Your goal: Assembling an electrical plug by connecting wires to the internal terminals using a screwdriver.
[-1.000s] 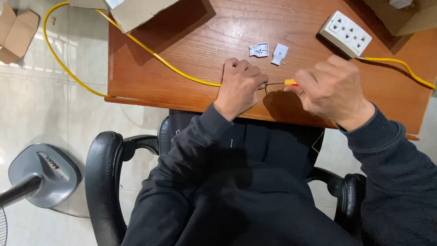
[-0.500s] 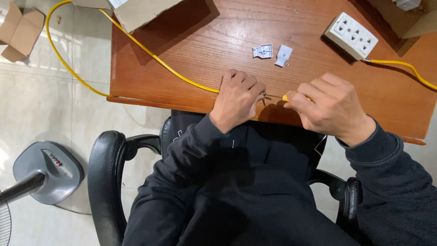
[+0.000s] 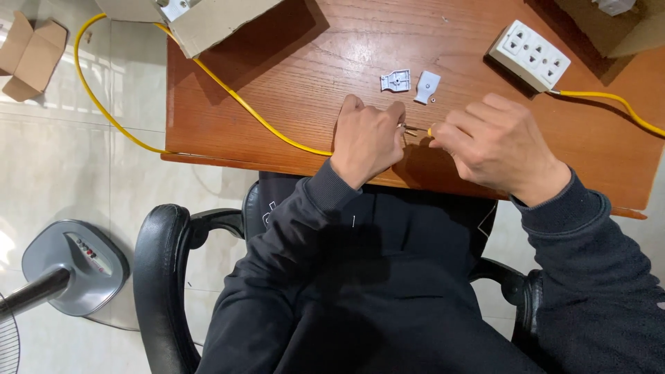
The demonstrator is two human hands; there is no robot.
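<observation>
My left hand is closed around the end of a yellow cable at the front edge of the wooden desk. Bare wire ends stick out of its fingers toward the right. My right hand is closed on a small tool with a yellow handle tip, its thin metal point touching those wire ends. Two white plug shell halves lie on the desk just beyond my hands. What the fingers cover of the cable end is hidden.
A white multi-socket block with its own yellow cable lies at the back right. Cardboard boxes sit at the desk's far edge. A fan base and a cardboard piece are on the tiled floor left. I sit in a black armchair.
Both hands have stayed together at the cable end, with small shifts of the fingers and the tool tip. The view has drifted slightly.
</observation>
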